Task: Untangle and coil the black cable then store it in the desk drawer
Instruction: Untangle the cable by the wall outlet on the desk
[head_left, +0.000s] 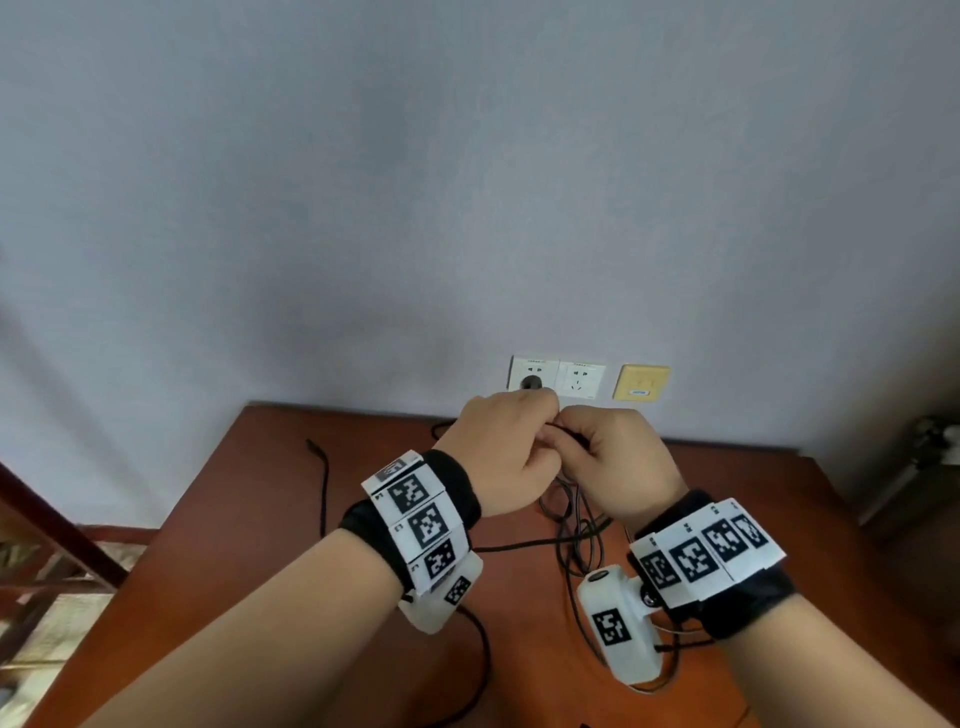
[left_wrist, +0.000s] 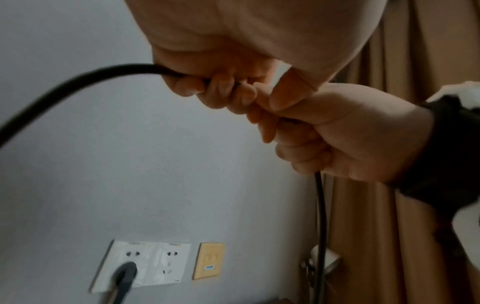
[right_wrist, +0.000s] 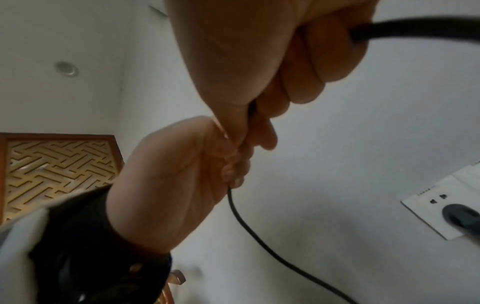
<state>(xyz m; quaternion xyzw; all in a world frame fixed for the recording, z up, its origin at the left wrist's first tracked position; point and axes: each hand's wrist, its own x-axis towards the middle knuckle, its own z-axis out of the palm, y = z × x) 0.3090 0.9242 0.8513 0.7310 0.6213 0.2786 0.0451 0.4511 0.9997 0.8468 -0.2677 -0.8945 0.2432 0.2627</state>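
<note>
A thin black cable (head_left: 574, 525) lies in loose tangled loops on the reddish-brown desk (head_left: 249, 545). One free end (head_left: 312, 445) rests at the far left of the desk. My two hands are held close together above the loops, just in front of the wall. My left hand (head_left: 524, 441) grips a stretch of the cable (left_wrist: 78, 82) in its curled fingers (left_wrist: 221, 88). My right hand (head_left: 576, 447) closes round the same cable (right_wrist: 405, 28), and a strand (left_wrist: 320, 205) hangs down from it. No drawer is in view.
On the wall behind the hands is a white double outlet (head_left: 579, 376) with a dark plug (head_left: 530, 383) in it, and a yellow plate (head_left: 641, 382) beside it. A wooden lattice frame (head_left: 47, 519) stands left of the desk, a metal object (head_left: 930, 467) to the right.
</note>
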